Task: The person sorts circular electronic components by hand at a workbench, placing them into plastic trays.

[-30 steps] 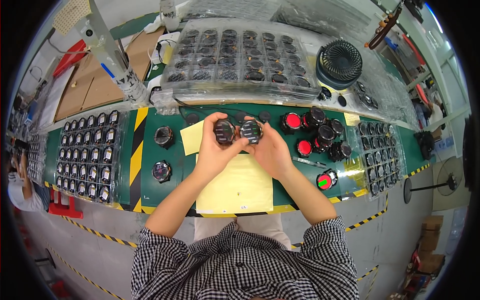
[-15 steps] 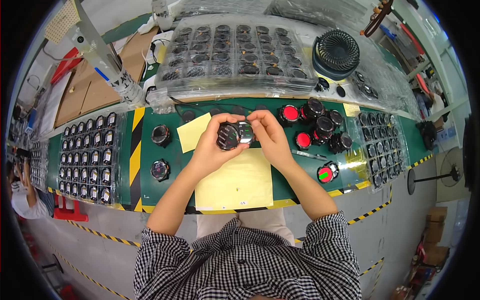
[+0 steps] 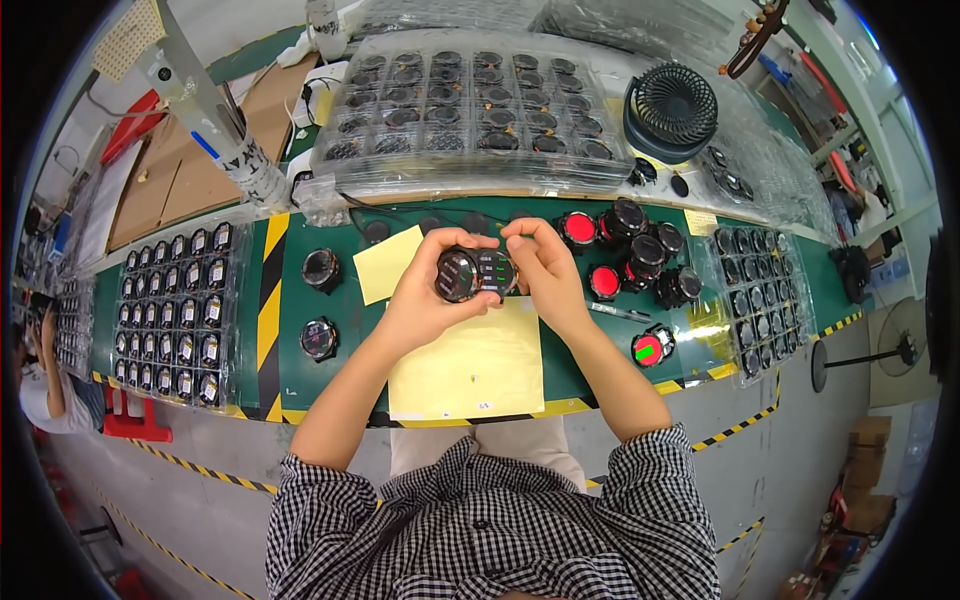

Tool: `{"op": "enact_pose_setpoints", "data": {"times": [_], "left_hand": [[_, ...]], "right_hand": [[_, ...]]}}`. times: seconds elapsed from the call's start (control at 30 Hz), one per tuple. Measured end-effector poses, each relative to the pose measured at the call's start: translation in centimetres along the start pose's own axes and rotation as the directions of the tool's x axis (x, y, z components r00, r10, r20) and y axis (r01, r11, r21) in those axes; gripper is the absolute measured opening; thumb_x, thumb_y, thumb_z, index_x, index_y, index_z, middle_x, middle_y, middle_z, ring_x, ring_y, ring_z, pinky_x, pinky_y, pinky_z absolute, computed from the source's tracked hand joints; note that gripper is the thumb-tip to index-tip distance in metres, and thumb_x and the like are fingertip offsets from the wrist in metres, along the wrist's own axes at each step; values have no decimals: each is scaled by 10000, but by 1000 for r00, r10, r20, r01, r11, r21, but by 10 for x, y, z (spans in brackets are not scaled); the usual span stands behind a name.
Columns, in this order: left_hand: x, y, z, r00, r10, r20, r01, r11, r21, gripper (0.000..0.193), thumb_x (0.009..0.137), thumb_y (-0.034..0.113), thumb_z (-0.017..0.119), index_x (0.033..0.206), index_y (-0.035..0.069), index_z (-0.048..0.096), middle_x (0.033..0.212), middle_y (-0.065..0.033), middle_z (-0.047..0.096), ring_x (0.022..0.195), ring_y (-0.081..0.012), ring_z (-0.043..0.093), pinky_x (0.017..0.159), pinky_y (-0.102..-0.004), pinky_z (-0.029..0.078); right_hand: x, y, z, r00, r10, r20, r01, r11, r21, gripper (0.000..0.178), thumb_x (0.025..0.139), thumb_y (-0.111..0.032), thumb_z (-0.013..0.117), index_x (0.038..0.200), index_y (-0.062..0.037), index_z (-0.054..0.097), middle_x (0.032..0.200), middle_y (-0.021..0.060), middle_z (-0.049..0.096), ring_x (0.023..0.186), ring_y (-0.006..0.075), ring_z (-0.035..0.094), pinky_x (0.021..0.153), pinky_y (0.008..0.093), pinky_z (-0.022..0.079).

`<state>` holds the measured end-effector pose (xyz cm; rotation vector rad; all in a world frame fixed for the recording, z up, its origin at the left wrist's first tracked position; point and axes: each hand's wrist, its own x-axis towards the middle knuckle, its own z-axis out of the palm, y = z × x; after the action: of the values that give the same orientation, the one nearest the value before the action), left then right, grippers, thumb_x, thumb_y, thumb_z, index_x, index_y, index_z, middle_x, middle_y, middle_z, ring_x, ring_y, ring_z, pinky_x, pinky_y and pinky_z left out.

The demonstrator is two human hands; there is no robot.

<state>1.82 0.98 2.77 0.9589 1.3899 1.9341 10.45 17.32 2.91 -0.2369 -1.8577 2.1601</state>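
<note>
In front of my chest, my left hand [image 3: 425, 290] is closed round a round black smartwatch body [image 3: 456, 274] with a dark, faintly lit face. Beside it is a second smartwatch [image 3: 494, 270], its screen lit with small white and green marks; my left thumb lies along the lower edges. My right hand [image 3: 548, 275] is closed at the second watch's right edge, its index finger and thumb bent near the top rim. Part of that grip is hidden. Below the hands lies a yellow paper sheet [image 3: 465, 365].
Two watches [image 3: 320, 270] stand at left on the green table. To the right are a watch cluster [image 3: 645, 250], a marker pen [image 3: 622, 312] and a watch with a red-and-green screen [image 3: 650, 347]. Filled trays [image 3: 172, 320] flank the table; stacked trays [image 3: 470, 105] and a fan [image 3: 672, 110] stand behind.
The second watch's screen has turned from a bright, reflective look to a dark face with rows of marks. My right fingertips have shifted slightly right, away from its face.
</note>
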Motion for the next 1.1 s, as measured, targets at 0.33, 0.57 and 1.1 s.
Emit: {"op": "enact_pose_setpoints", "data": {"times": [0.33, 0.57, 1.1], "left_hand": [[1, 1, -1, 999, -39, 32, 41, 998, -53, 550, 793, -102, 681, 1189, 107, 362, 1295, -170, 489, 888, -221, 674, 670, -273, 572], [0, 2, -4, 999, -32, 15, 33, 999, -41, 546, 799, -98, 678, 1193, 108, 360, 1299, -168, 486, 893, -222, 678, 670, -265, 568], [-2, -13, 1, 985, 149, -91, -105, 920, 377, 543, 751, 61, 771, 1178, 65, 436, 1180, -108, 574, 1066, -204, 592, 887, -323, 489]], "right_hand": [[1, 2, -4, 1000, 19, 8, -19, 999, 26, 155, 991, -139, 486, 1127, -72, 517, 720, -41, 506, 575, 19, 412, 510, 198, 320], [3, 3, 3, 1000, -14, -16, 14, 1000, 5, 164, 989, -123, 478, 1136, -64, 520, 694, -46, 479, 575, 24, 407, 519, 194, 327], [-6, -1, 14, 801, -561, 210, 563, 587, -582, 266, 814, 18, 579, 1073, -33, 550, 992, 79, 600, 1020, 285, 526, 892, 401, 410]]}}
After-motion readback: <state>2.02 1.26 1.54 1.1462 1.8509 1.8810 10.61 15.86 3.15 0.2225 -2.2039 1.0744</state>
